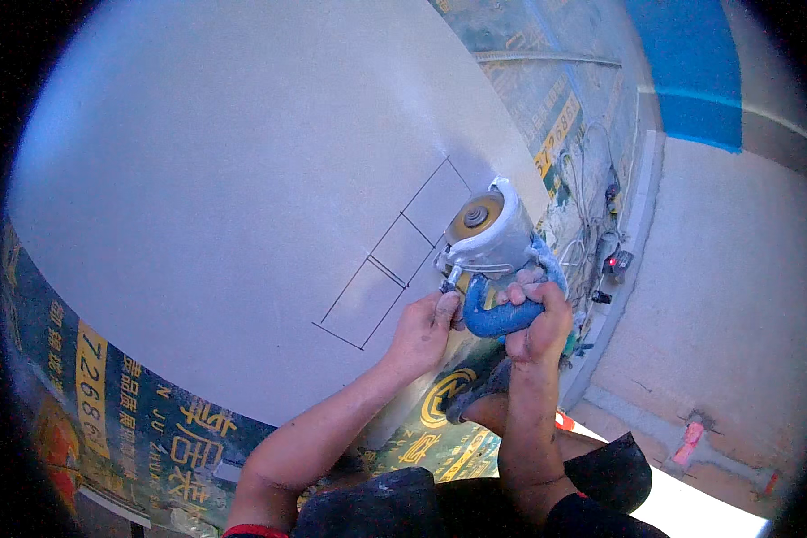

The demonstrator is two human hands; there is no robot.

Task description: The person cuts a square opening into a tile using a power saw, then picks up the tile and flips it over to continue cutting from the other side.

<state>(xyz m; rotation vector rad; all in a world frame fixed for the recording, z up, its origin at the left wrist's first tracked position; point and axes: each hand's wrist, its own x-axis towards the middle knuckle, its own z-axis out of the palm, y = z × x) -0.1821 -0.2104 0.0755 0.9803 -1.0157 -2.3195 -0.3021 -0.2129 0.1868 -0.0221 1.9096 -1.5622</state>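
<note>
An angle grinder (502, 247) with a pale guard is held over the right edge of a large grey slab (215, 179). Its round, brownish disc (473, 218) faces up toward me, the centre nut showing. My right hand (539, 327) is closed around the grinder's rear by a thick, curved blue tube-like part (497, 316). My left hand (432, 325) pinches a short metal rod (454, 274) at the grinder's near left side. Thin dark lines (367, 260) on the slab form a long rectangle split by cross lines, ending close beside the disc.
Dark green printed sheeting (116, 394) covers the floor around the slab. Cables (591, 188) and a small black device with a red light (617, 262) lie to the right, along a pale ledge (632, 233). A blue panel (694, 76) stands at the far right.
</note>
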